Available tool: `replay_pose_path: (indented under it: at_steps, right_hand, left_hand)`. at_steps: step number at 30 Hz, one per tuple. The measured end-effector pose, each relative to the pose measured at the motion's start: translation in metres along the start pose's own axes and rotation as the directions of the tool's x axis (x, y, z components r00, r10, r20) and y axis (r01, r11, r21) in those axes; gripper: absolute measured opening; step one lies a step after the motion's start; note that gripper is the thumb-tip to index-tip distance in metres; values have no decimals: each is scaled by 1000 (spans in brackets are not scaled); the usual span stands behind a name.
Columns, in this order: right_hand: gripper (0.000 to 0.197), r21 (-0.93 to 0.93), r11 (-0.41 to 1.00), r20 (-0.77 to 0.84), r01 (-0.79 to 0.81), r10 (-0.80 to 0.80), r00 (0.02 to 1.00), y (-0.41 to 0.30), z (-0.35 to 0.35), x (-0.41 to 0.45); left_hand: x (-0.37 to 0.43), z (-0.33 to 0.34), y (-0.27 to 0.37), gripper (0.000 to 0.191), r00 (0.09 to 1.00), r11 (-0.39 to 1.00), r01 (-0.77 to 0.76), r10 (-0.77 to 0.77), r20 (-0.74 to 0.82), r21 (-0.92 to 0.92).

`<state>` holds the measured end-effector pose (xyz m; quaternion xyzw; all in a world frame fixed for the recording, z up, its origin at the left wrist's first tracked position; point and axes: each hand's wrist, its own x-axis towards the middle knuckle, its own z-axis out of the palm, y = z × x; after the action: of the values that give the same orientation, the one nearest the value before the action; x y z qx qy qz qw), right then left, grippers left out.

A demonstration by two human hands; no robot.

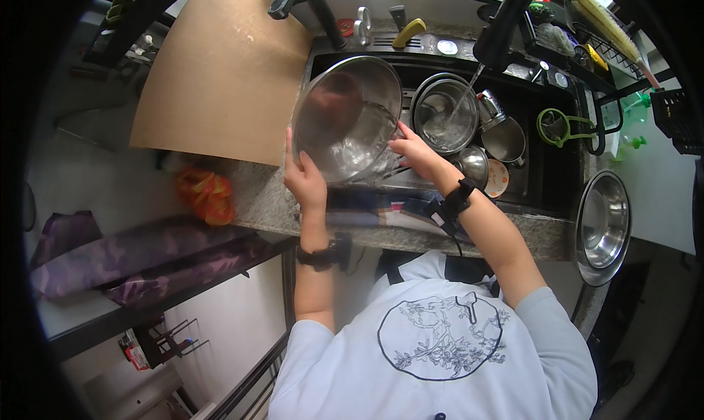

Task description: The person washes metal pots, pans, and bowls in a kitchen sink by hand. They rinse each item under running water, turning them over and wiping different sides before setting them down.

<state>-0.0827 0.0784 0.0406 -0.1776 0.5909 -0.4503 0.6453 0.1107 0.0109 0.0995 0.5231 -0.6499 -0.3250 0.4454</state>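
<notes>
A large stainless steel bowl (379,98) is tilted over the left part of the dark sink (555,172). My left hand (306,182) grips its left rim, the fingers along the outer wall. On the opposite side my right hand (419,155) holds the right rim, where water appears to run off below. Just right of the bowl, nested steel pots (421,131) stand in the sink, and a stream from the black faucet (491,49) falls into the inner one. A steel cup (503,139) and a small steel bowl (473,164) lie beside them.
Left of the sink stands a brown board (231,79). An orange bag (206,195) rests on the stone counter (264,200). Shallow steel basins (605,222) sit at the right edge. A green-handled strainer (554,127) hangs at the sink's right side. A yellow-handled tool (410,32) lies behind.
</notes>
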Motion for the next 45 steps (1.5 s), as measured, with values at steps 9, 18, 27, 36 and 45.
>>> replay_pose_path:
  at_steps: [9, 18, 27, 36, 45]
  right_hand:
    - [71, -45, 997, 1, 64, -64, 998, -1, -1, 3]
    - [27, -72, 963, -238, 259, -269, 933, 1, -43, 1]
    - [25, 213, 918, -290, 334, -268, 919, -7, -85, -23]
    - [17, 536, 786, -185, 308, -247, 951, 17, -106, -27]
    - [19, 579, 745, -205, 331, -260, 944, 5, -95, -39]
  left_hand:
    - [-1, -4, 11, 34, 857, 857, -512, 515, -36, 56]
    - [2, 19, 27, 29, 848, 844, -529, 522, -91, -89]
    - [30, 67, 16, 23, 992, 982, -71, 88, 85, -177]
    - [5, 113, 45, 28, 952, 859, 118, 45, 303, -499]
    - [-47, 138, 42, 23, 885, 771, 414, -217, 413, -483]
